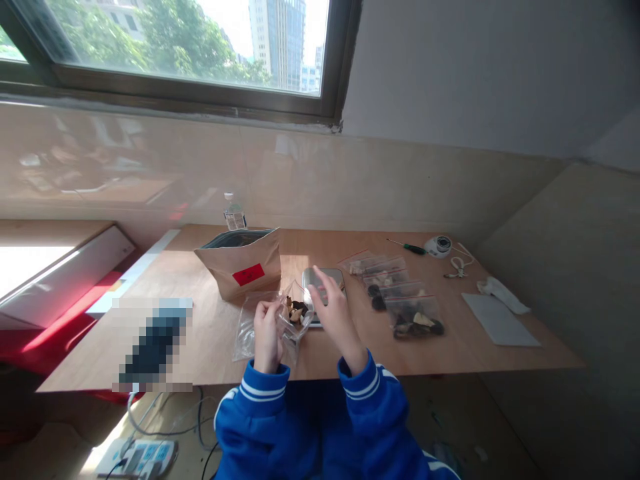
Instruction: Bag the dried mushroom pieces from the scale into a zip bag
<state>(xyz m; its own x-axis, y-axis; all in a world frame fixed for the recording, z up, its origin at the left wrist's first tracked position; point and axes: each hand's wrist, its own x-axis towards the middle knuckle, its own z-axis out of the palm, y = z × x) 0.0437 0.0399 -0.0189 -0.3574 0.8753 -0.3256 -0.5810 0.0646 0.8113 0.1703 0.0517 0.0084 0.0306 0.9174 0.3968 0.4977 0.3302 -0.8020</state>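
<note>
Left hand (267, 331) is closed on the rim of a small clear bag (291, 320) holding dark and pale pieces, raised just above the table (200, 340) at lower centre of the frame. Right hand (334, 313) is held open beside the bag, fingers spread, over a metal tray (327, 277). Filled bags (415, 319) are laid to the right.
</note>
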